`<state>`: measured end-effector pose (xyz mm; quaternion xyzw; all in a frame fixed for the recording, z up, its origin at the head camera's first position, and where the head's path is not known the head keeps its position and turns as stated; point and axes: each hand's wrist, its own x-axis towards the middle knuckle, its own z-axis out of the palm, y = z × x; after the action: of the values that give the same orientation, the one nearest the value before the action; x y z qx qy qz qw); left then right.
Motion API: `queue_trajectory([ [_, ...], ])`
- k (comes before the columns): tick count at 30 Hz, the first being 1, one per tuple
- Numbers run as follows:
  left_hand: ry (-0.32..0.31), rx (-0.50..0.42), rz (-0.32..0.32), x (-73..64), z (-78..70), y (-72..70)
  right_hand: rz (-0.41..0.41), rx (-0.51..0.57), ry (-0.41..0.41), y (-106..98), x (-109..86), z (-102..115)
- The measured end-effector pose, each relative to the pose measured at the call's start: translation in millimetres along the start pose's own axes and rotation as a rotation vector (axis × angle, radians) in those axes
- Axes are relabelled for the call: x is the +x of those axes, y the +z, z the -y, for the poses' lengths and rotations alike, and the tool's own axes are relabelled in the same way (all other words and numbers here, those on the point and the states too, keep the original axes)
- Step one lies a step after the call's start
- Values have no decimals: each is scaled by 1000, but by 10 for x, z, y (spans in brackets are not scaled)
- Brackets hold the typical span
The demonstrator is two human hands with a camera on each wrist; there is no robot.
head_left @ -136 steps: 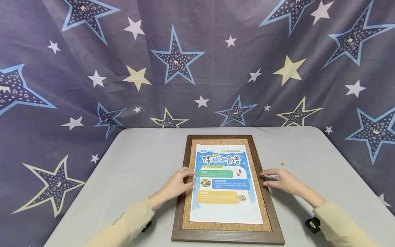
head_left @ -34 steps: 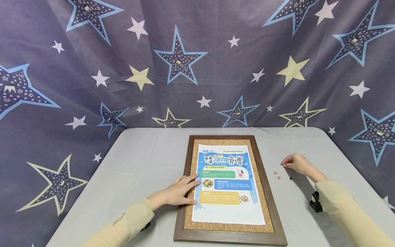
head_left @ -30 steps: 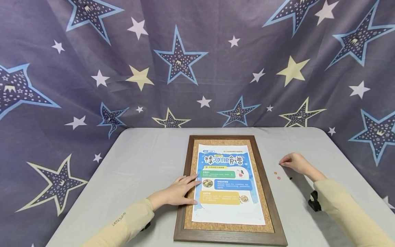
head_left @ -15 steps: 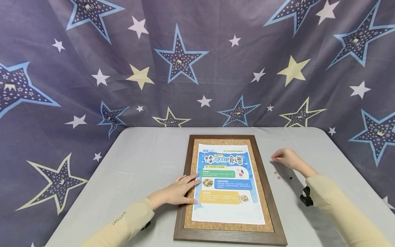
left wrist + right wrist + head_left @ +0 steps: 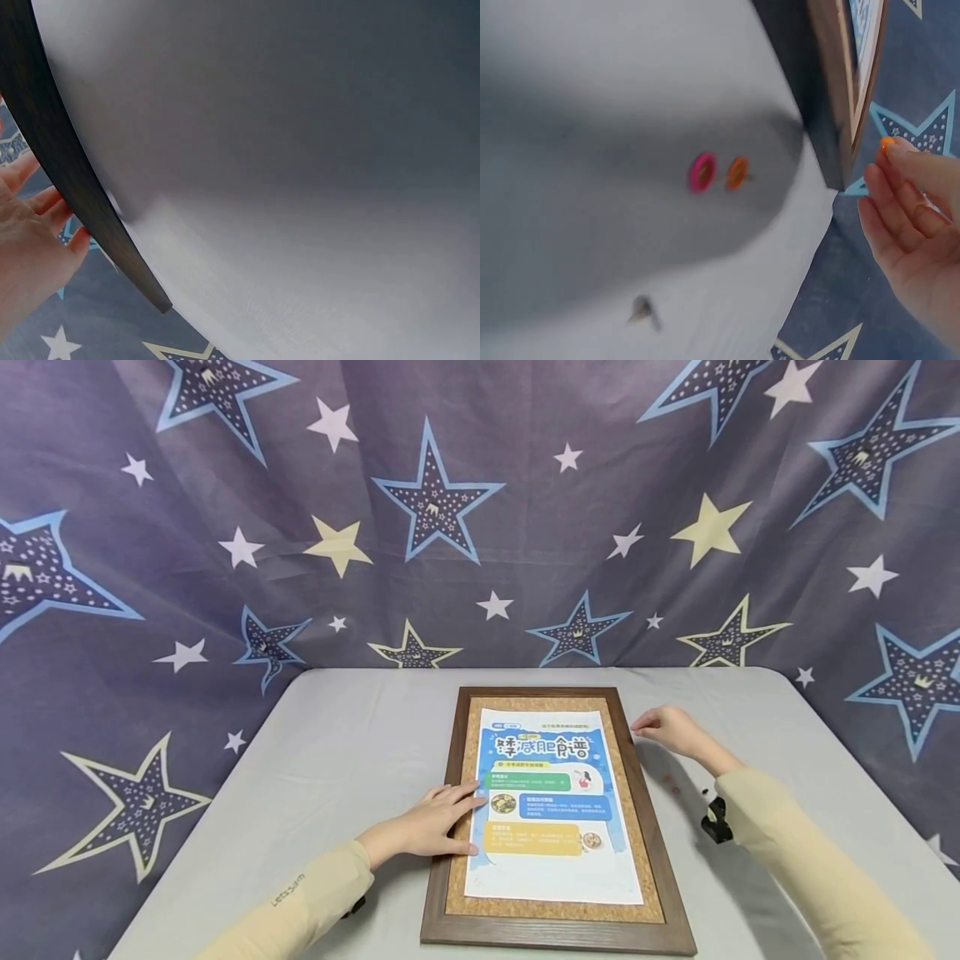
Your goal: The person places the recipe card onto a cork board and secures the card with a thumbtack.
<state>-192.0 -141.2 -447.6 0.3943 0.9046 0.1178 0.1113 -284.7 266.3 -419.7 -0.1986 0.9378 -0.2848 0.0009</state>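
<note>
A printed poster (image 5: pixel 555 878) in blue and white lies on a cork board (image 5: pixel 555 907) with a dark brown wooden frame. My left hand (image 5: pixel 429 825) rests across the frame's left side, fingers spread, with fingertips on the poster's left edge. Beside the board's upper right side, my right hand (image 5: pixel 677 732) pinches an orange thumbtack (image 5: pixel 887 142) between thumb and forefinger, its fingertips overlapping the frame's edge in the head view. On the table under the right arm lie a pink thumbtack (image 5: pixel 703 172), another orange thumbtack (image 5: pixel 737 172) and a dark one (image 5: pixel 642 306).
The table (image 5: pixel 360 735) has a light grey cover. Behind it hangs a purple curtain (image 5: pixel 480 527) printed with stars, which also closes in both sides. A black wrist camera (image 5: pixel 716 821) hangs under the right sleeve.
Earlier both hands were at the board's sides. The right hand then reached to the table and now has moved left to the frame with an orange thumbtack. The left hand settled onto the poster's edge.
</note>
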Motion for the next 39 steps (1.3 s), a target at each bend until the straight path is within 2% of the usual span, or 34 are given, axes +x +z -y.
queue_trajectory([
  [11,6,-7,-1,3,3,2,-11,15,-32,150,258,210],
  [18,-2,0,6,1,-5,-2,24,96,-28,276,436,392],
  [29,1,-5,4,5,-7,2,7,141,-1,519,654,731],
  [39,2,-9,6,-1,-1,10,15,262,-2,744,832,917],
])
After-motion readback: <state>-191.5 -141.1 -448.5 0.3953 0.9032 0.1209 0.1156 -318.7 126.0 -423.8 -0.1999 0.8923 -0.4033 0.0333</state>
